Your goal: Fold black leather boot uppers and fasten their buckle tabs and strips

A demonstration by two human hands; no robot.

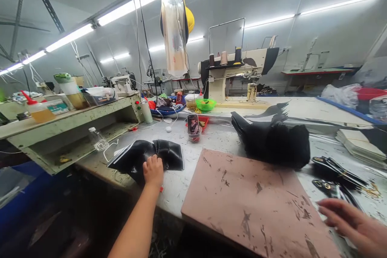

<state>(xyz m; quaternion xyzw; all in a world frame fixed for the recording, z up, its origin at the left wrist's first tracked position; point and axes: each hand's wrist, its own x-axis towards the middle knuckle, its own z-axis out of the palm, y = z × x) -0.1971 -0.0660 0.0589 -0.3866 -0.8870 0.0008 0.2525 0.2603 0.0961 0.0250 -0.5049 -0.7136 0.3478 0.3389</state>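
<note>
Fingers [150, 162] of the left hand [154, 174] were bent over a glossy black piece [171, 153] on the scuffed silvery bench [175, 187] (couldn't tell if gripping) while the right hand [350, 221] hung loose-fingered by a marked-up pink board [232, 197], sewing machine [223, 84] parked behind, tube lights [136, 5] glaring overhead.

Black piece [148, 149], white-edged; pink board [238, 193], dark-flecked

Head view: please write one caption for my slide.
Left hand on glossy black material; right hand near the scuffed pink board.
</note>
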